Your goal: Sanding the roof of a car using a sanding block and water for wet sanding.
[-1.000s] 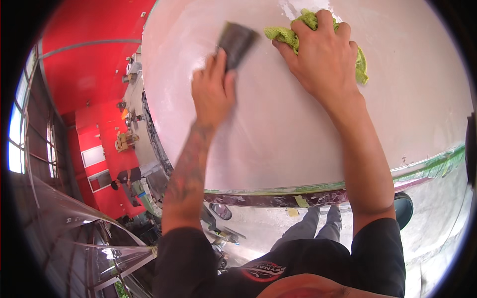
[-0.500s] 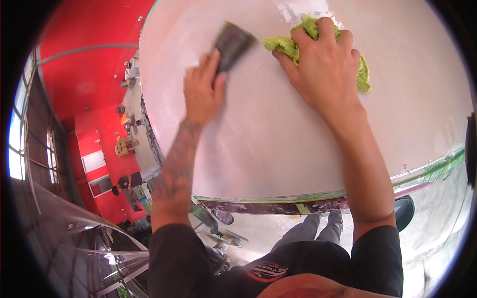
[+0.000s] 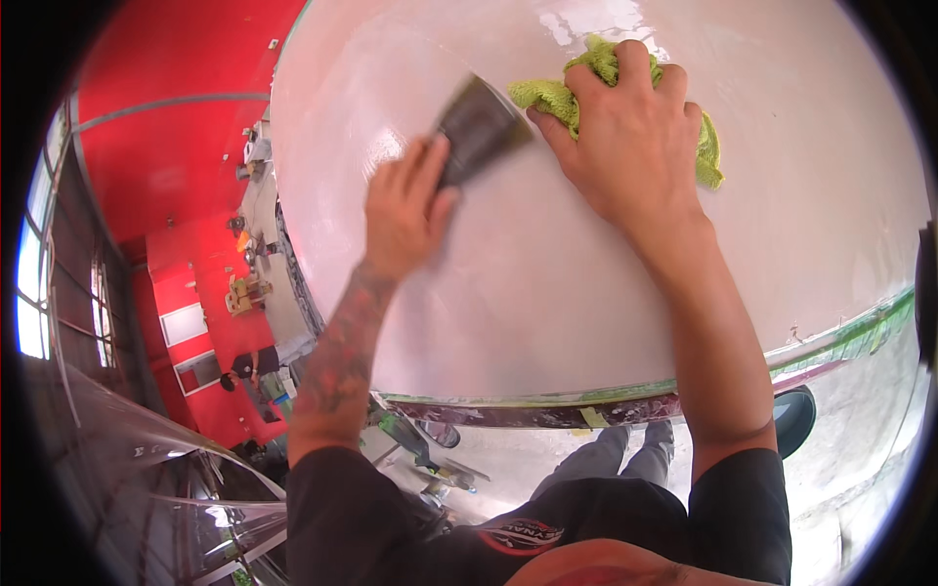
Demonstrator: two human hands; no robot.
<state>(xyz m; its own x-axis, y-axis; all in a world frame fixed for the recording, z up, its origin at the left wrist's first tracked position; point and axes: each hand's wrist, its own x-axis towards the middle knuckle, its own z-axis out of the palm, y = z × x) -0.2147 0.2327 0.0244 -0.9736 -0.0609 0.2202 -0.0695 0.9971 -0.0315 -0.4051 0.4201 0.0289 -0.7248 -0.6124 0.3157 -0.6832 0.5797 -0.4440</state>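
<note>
My left hand (image 3: pixel 408 207) is closed on a dark, flat squeegee (image 3: pixel 481 127) with a flared blade, held at a slant over a pale pinkish-white panel (image 3: pixel 518 313). Motion blurs the blade, and I cannot tell whether it touches the surface. To its right, my right hand (image 3: pixel 635 146) presses down on a crumpled yellow-green cloth (image 3: pixel 545 98) lying on the panel. Its fingers curl over the cloth, whose middle is hidden under the palm. A wet-looking shine shows just beyond the cloth.
Green masking tape (image 3: pixel 850 340) edges the panel's near right side. A dark round container (image 3: pixel 794 420) stands below that edge. At the left, a bench (image 3: pixel 262 210) holding tools and cans runs along a red wall (image 3: pixel 176 186). Another person (image 3: pixel 252 365) is there. Clear plastic sheeting (image 3: pixel 147 430) hangs lower left.
My left hand has brought the squeegee rightward and nearer to me, closer to the cloth, and its blade has turned. My right hand and the cloth stay almost in place.
</note>
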